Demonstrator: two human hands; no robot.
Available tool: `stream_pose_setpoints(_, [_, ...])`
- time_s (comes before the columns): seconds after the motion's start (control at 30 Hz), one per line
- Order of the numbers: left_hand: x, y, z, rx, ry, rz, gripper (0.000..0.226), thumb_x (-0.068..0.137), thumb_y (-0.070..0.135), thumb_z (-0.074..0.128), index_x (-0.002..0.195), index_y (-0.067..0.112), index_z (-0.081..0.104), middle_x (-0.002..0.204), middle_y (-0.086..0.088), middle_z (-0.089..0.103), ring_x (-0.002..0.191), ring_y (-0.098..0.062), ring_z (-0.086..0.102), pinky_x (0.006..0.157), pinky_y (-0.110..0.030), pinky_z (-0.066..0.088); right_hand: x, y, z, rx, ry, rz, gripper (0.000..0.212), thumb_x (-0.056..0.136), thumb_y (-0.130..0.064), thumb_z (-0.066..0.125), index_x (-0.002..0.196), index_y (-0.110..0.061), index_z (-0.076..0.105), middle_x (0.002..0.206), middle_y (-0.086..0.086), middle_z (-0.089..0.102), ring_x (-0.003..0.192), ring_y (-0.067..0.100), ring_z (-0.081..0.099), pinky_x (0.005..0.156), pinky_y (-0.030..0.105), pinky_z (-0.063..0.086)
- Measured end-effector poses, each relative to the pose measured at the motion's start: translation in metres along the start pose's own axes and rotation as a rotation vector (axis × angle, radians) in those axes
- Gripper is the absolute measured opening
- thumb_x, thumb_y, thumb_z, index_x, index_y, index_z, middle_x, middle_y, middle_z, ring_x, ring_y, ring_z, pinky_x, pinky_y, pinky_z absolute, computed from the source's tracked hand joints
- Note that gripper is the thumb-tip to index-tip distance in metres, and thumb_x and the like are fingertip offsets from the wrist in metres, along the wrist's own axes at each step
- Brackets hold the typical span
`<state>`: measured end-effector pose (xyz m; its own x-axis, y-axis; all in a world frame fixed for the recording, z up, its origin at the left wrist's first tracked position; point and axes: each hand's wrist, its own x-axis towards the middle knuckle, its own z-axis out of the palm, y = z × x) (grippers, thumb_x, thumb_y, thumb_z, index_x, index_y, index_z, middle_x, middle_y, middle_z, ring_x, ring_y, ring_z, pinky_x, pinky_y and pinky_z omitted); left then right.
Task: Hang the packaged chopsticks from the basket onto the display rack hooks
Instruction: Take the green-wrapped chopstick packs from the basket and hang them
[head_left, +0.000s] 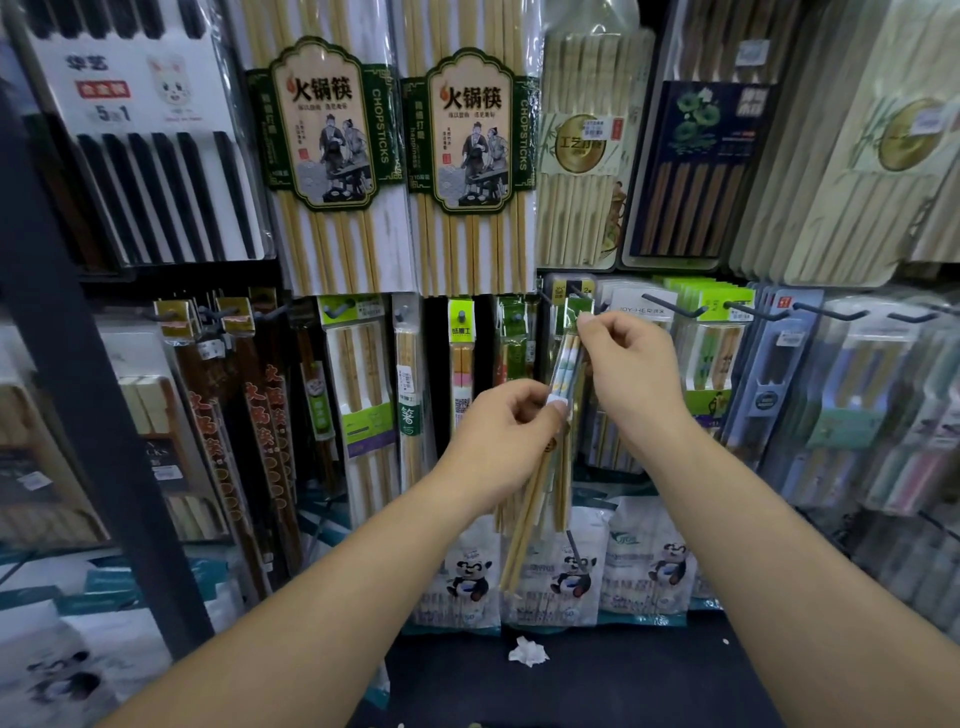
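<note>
Head view, facing a crowded display rack (78, 364): chopstick pack (563, 364) held nearly upright, header up at a black hook (575, 292), lower tips slanting down-left. Pinched at the green header by the right hand (631, 374), thumb against forefinger; gripped mid-length by the left hand (498, 436), fingers curled round it. Hemmed in by hanging packs (711, 358) close on both sides, bare hook prongs (670, 307) to the right. Open room only below, over a dark shelf (597, 686) with panda bags (644, 561) and a crumpled paper scrap (527, 650)
</note>
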<state>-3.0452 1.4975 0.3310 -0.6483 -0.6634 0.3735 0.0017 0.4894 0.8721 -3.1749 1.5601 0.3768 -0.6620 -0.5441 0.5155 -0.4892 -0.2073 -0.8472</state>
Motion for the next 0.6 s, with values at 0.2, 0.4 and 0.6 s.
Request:
stream_pose_setpoints(0.2, [0.002, -0.003, 0.005, 0.043, -0.01, -0.025, 0.017, 0.103, 0.032, 0.059, 0.092, 0.023, 0.068, 0.072, -0.002, 0.057, 0.061, -0.016, 0.053, 0.063, -0.037, 0.05, 0.008, 0.0, 0.003, -0.026, -0.023, 0.039, 0.04, 0.104, -0.029, 0.054, 0.076, 0.0, 0.053, 0.05, -0.008, 0.037, 0.043, 0.004, 0.033, 0.058, 0.024, 0.036])
stream_pose_setpoints(0.4, [0.003, -0.004, 0.007, 0.09, 0.004, -0.026, 0.011, 0.103, 0.033, 0.06, 0.102, 0.024, 0.066, 0.082, -0.014, 0.067, 0.067, -0.026, 0.062, 0.076, -0.047, 0.058, 0.011, 0.005, 0.006, -0.086, -0.021, 0.038, 0.041, 0.104, -0.027, 0.05, 0.065, -0.015, 0.045, 0.047, -0.013, 0.033, 0.043, 0.003, 0.032, 0.06, 0.027, 0.04])
stream_pose_setpoints(0.6, [0.004, -0.008, 0.007, 0.28, 0.02, -0.013, 0.016, 0.1, 0.026, 0.062, 0.115, 0.021, 0.065, 0.086, 0.007, 0.071, 0.081, -0.012, 0.068, 0.081, -0.039, 0.06, 0.011, 0.016, 0.007, -0.223, 0.029, -0.022, 0.04, 0.102, -0.033, 0.053, 0.072, -0.008, 0.058, 0.055, -0.008, 0.048, 0.048, 0.002, 0.043, 0.053, 0.026, 0.034])
